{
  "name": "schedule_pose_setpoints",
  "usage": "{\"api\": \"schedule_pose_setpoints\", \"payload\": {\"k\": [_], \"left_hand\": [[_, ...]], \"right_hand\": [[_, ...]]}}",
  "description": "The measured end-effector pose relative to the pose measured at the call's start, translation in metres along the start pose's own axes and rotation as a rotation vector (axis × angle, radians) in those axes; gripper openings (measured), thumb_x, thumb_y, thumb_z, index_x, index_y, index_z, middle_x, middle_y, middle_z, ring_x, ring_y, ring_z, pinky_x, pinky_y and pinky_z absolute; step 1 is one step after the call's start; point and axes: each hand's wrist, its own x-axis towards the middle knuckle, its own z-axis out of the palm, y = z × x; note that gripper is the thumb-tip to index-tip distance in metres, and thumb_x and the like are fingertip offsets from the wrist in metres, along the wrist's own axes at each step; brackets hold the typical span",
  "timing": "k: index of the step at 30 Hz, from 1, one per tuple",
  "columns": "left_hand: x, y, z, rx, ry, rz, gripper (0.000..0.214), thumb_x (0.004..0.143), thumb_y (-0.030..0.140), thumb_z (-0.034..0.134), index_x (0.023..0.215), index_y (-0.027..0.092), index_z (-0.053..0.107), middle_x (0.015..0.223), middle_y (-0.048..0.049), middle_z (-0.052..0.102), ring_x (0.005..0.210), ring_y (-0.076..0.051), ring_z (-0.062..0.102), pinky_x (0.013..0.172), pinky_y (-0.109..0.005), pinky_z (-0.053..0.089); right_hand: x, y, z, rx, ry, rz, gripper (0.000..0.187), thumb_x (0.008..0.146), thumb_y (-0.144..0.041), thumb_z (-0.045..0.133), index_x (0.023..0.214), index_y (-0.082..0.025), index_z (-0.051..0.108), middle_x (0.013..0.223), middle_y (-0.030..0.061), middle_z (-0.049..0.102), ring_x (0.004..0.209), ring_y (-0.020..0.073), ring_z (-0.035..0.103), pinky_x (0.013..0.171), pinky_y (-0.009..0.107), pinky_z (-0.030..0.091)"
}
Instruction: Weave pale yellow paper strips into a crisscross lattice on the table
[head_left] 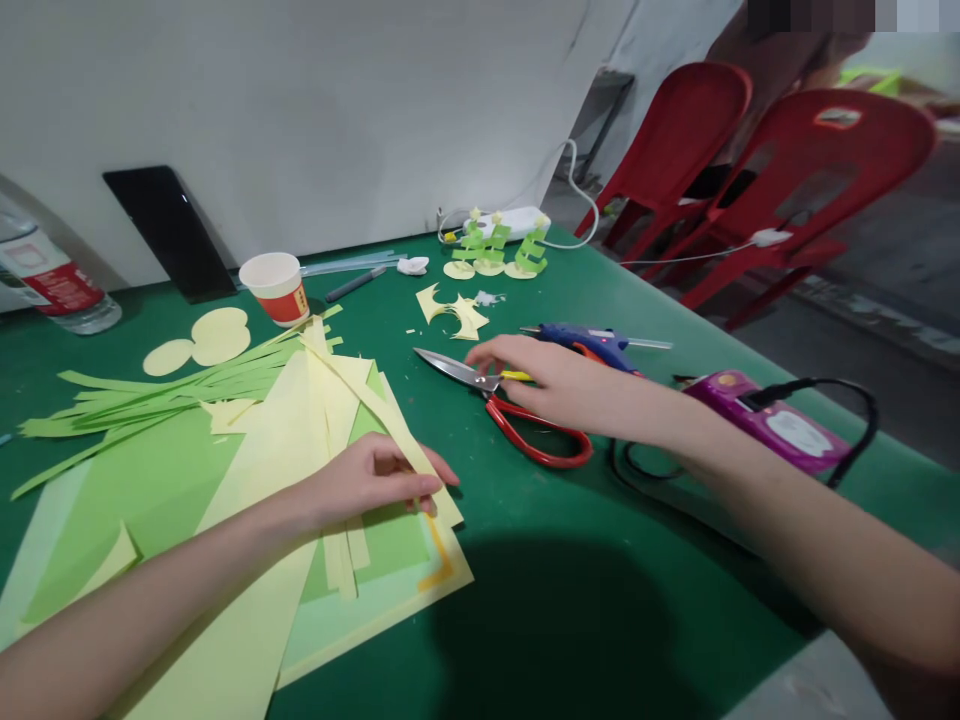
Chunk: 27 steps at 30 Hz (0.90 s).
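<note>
My left hand (375, 478) pinches a long pale-yellow paper strip (405, 438) between thumb and fingers, above a stack of yellow and green paper sheets (247, 560). My right hand (536, 372) is curled over the red-handled scissors (536, 435) near their pivot, the blades pointing left. A small yellow piece (516, 376) shows under its fingers; what it is part of is hidden. Just beyond this hand lies a blue glue gun (592, 340). Green paper strips (172, 385) are spread over the sheets, and yellow paper scraps (457, 315) lie beyond the blades.
Yellow paper discs (221, 335), a paper cup (279, 290), a phone (171, 235) and a bottle (60, 275) stand or lie at the back left. Small green paper pieces on discs (491, 250) stand by a power strip (517, 222). A purple box with a cable (772, 420) is right. Red chairs (832, 150) stand beyond.
</note>
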Motion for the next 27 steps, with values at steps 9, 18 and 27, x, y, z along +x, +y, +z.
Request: {"api": "schedule_pose_setpoints", "payload": {"k": [9, 18, 27], "left_hand": [[0.000, 0.004, 0.001, 0.054, 0.030, 0.088, 0.008, 0.076, 0.026, 0.064, 0.080, 0.021, 0.068, 0.079, 0.0022, 0.052, 0.061, -0.005, 0.050, 0.054, -0.017, 0.041], [-0.021, 0.037, 0.004, 0.062, 0.162, 0.216, 0.004, 0.069, 0.021, 0.070, 0.072, 0.023, 0.069, 0.068, 0.0028, 0.058, 0.057, -0.007, 0.052, 0.054, -0.018, 0.044], [-0.034, 0.052, -0.002, 0.010, 0.453, 0.648, 0.006, 0.072, 0.024, 0.069, 0.076, 0.028, 0.071, 0.064, 0.0031, 0.058, 0.050, -0.006, 0.051, 0.045, -0.019, 0.042]], "right_hand": [[-0.021, 0.036, 0.031, -0.135, -0.064, 0.272, 0.067, 0.066, -0.016, 0.052, 0.131, -0.010, 0.035, 0.109, 0.0151, 0.047, 0.081, 0.0216, 0.054, 0.067, 0.030, 0.044], [-0.021, 0.031, 0.033, -0.082, -0.050, 0.361, 0.074, 0.062, -0.013, 0.050, 0.134, -0.014, 0.035, 0.102, 0.0144, 0.053, 0.071, 0.0200, 0.055, 0.054, 0.026, 0.038], [-0.025, 0.037, 0.010, 0.988, -0.053, 0.259, 0.047, 0.065, -0.025, 0.062, 0.110, -0.022, 0.048, 0.074, 0.0004, 0.050, 0.066, 0.0124, 0.050, 0.059, 0.025, 0.042]]}}
